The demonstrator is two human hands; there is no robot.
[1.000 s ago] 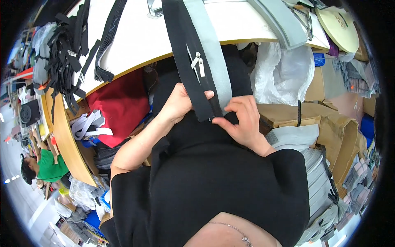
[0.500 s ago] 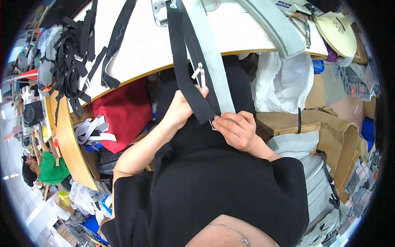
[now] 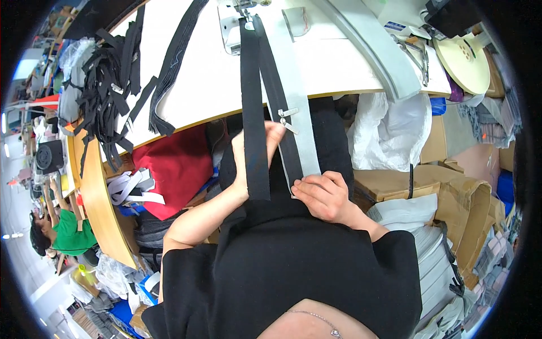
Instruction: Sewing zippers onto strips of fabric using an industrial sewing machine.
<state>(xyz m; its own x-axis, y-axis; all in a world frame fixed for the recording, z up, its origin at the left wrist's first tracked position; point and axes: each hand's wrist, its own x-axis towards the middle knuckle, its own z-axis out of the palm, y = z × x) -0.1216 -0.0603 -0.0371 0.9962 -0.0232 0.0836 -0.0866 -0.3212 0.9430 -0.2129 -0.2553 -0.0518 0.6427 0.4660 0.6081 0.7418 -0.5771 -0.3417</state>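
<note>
A black zipper (image 3: 275, 85) with metal pulls (image 3: 288, 113) runs from the sewing machine's presser foot (image 3: 247, 21) toward me, beside a light grey fabric strip (image 3: 306, 127). My right hand (image 3: 323, 196) is closed, pinching the lower ends of the zipper and grey strip between thumb and fingers. A separate black strip (image 3: 256, 101) hangs on the left, its lower end loose. Behind it is my left hand (image 3: 274, 137), fingers stretched out beside the zipper just below the pulls; the black strip hides its palm.
Bundled black strips (image 3: 107, 85) hang over the left side of the white table (image 3: 209, 73). Folded grey strips (image 3: 375, 51) lie at right, near a cream disc (image 3: 466, 62). Below are red fabric (image 3: 178, 172), a white plastic bag (image 3: 389, 133) and cardboard boxes (image 3: 451, 192).
The black strip's lower end has come away from my right fingers and swung left, now hanging straight. My left fingers have straightened, and the pulls have turned to point right.
</note>
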